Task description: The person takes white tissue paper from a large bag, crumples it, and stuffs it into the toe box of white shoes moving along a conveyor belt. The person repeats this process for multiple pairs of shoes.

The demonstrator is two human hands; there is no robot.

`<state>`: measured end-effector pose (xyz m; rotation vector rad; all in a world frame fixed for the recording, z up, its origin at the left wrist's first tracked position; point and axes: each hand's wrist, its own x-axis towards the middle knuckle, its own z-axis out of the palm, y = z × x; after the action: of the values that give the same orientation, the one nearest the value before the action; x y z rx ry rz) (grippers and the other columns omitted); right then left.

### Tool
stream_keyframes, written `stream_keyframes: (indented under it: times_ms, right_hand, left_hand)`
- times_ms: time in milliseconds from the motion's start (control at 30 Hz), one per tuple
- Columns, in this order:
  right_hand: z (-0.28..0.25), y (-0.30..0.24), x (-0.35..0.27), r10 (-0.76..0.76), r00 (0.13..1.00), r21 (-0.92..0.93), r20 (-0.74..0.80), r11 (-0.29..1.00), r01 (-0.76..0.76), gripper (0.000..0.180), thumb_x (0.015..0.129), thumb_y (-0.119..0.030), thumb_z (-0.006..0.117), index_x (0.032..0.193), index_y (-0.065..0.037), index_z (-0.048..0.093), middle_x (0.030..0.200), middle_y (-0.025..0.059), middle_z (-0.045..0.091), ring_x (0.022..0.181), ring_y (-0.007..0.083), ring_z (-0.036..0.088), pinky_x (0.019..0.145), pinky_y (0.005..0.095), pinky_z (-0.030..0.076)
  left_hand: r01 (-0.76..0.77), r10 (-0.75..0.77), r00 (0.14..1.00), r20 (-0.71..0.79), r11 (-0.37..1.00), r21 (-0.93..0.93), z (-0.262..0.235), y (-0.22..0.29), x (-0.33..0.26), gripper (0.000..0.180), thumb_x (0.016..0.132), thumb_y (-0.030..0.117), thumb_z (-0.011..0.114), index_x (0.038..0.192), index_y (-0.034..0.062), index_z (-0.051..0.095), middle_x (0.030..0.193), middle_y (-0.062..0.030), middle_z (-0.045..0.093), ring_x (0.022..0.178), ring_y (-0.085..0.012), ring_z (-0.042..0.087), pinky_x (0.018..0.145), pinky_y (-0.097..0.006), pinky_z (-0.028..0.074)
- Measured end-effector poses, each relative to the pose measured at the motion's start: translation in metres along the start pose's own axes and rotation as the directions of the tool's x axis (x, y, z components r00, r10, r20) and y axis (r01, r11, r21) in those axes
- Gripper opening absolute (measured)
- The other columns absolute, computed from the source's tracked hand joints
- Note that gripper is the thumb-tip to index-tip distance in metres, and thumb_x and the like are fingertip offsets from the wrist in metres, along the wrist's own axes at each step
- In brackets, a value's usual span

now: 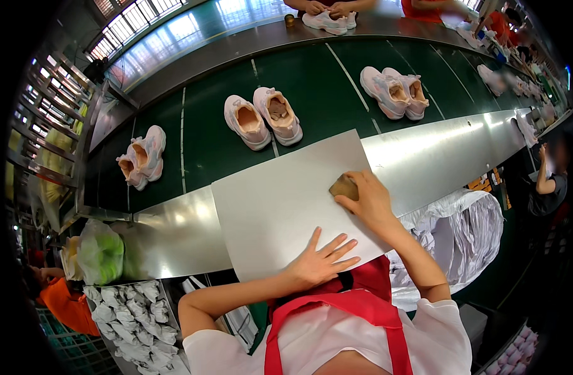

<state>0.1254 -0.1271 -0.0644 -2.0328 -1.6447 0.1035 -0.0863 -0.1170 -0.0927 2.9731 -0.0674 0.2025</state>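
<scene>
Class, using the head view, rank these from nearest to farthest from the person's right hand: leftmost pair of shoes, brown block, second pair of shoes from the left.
1. Brown block: in the right hand, over the white sheet.
2. Second pair of shoes: on the green belt, beyond the sheet's far edge.
3. Leftmost pair of shoes: far left on the belt.

Through my head view I have the left forearm (pixel 236 301) reaching inward from a bent elbow, the left hand (pixel 321 259) palm down with fingers spread. The right forearm (pixel 419 257) slants forward and leftward; I have the right hand (pixel 369 199) farther ahead, thumb and fingers curled into a grip.
</scene>
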Motion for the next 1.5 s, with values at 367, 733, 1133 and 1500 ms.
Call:
stream_keyframes:
  times_ms: [367, 733, 1133, 1500]
  right_hand:
    - [-0.004, -0.001, 0.003, 0.143, 0.984, 0.169, -0.104, 0.978, -0.125, 0.024, 0.081, -0.014, 0.06, 0.1, -0.002, 0.052, 0.096, 0.0153, 0.06, 0.087, 0.034, 0.06, 0.071, 0.0418, 0.048]
    - [-0.011, 0.014, -0.003, 0.043, 0.979, 0.228, -0.201, 0.974, 0.004, 0.029, 0.08, -0.019, 0.064, 0.096, 0.003, 0.057, 0.115, 0.0211, 0.053, 0.105, 0.0376, 0.052, 0.087, 0.0416, 0.042]
    - [-0.001, 0.039, -0.019, 0.206, 0.975, 0.372, -0.085, 0.914, -0.16, 0.039, 0.084, -0.025, 0.061, 0.109, 0.005, 0.054, 0.106, 0.0222, 0.059, 0.091, 0.0312, 0.059, 0.079, 0.0357, 0.047]
    - [0.012, -0.011, -0.001, -0.12, 0.992, 0.088, -0.042, 0.988, 0.123, 0.045, 0.079, -0.027, 0.066, 0.113, -0.002, 0.051, 0.113, 0.0136, 0.052, 0.112, 0.0305, 0.046, 0.095, 0.0421, 0.036]
  left_hand:
    - [0.256, -0.334, 0.928, -0.164, 0.893, -0.371, -0.018, -0.077, 0.019, 0.039, 0.076, 0.013, 0.067, 0.114, 0.0111, 0.057, 0.12, -0.0071, 0.054, 0.098, -0.0255, 0.058, 0.084, -0.041, 0.047]
    - [0.213, -0.183, 0.929, -0.321, 0.975, 0.058, -0.013, -0.098, 0.044, 0.018, 0.076, 0.009, 0.065, 0.091, 0.0085, 0.056, 0.114, -0.0051, 0.056, 0.121, -0.0247, 0.046, 0.103, -0.059, 0.027]
    - [0.186, -0.168, 0.927, -0.335, 0.982, 0.022, -0.026, -0.084, 0.04, 0.018, 0.071, 0.001, 0.062, 0.087, 0.0075, 0.057, 0.11, -0.0062, 0.059, 0.117, -0.0259, 0.049, 0.107, -0.056, 0.024]
    - [0.187, -0.246, 0.948, -0.204, 0.944, -0.271, -0.131, -0.044, 0.031, 0.013, 0.07, 0.009, 0.061, 0.081, 0.0034, 0.058, 0.063, -0.0121, 0.055, 0.057, -0.0299, 0.052, 0.062, -0.038, 0.041]
